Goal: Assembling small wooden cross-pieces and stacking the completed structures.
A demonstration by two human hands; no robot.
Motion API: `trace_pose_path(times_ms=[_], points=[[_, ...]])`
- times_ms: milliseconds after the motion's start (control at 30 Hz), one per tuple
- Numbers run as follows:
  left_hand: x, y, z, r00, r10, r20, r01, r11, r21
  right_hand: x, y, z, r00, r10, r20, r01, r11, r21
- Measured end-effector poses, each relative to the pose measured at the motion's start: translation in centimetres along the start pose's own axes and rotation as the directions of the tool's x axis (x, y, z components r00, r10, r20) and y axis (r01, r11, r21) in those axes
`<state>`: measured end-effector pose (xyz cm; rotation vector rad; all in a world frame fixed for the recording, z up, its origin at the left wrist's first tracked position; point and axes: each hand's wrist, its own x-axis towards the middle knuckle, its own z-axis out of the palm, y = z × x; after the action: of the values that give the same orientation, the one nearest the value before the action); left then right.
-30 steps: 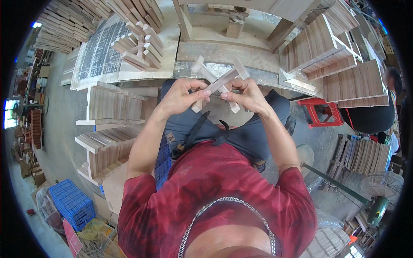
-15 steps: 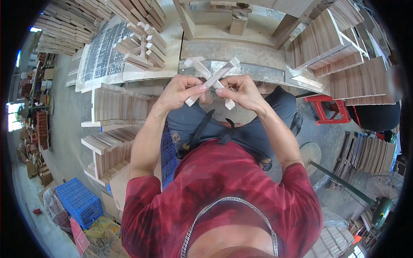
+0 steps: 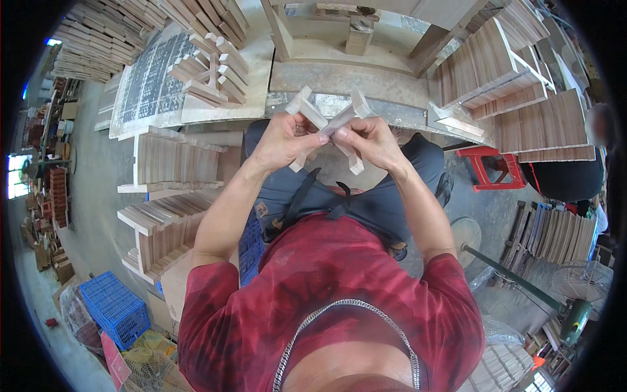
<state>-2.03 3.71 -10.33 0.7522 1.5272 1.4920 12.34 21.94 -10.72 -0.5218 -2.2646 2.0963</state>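
An X-shaped wooden cross (image 3: 339, 121) of pale square bars is held in front of me, just off the bench's near edge and above my lap. From the left side my left hand (image 3: 285, 141) pinches it, thumb near the crossing and fingers curled behind. My right hand (image 3: 372, 141) grips the other side the same way, its thumb close to the left one. The bars' upper ends point toward the bench and their lower ends toward me. Both hands' fingertips are partly hidden behind the wood.
On the bench (image 3: 346, 80), a pile of similar wooden crosses (image 3: 212, 72) lies to the left. Stacked wooden boards (image 3: 486, 65) stand at the right, with more stacks (image 3: 179, 160) by my left arm. A red stool (image 3: 490, 168), a blue crate (image 3: 116, 307) and a fan (image 3: 581, 287) stand around me.
The cross has turned in my hands, and the bars' upper ends now show more of their end faces. Both hands stay on it, with the thumbs nearer each other.
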Motion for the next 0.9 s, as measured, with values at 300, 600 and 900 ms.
trace_pose_path(times_ms=[300,600,900], points=[[-0.8,-1.4,1.6,0.991,0.124,-0.057,-0.120,0.991,0.064,0.1,1.1,1.3,0.960,-0.207,-0.186,0.208,0.978,-0.017],[-4.9,3.4,-2.1,0.911,0.324,-0.254,-0.298,0.945,0.134,2.9,-1.8,1.5,0.916,-0.401,0.010,0.400,0.912,-0.086],[-7.9,8.3,-6.3,0.553,0.830,-0.070,-0.239,0.238,0.941,9.4,-12.8,3.3,0.959,-0.219,0.181,0.194,0.970,0.145]])
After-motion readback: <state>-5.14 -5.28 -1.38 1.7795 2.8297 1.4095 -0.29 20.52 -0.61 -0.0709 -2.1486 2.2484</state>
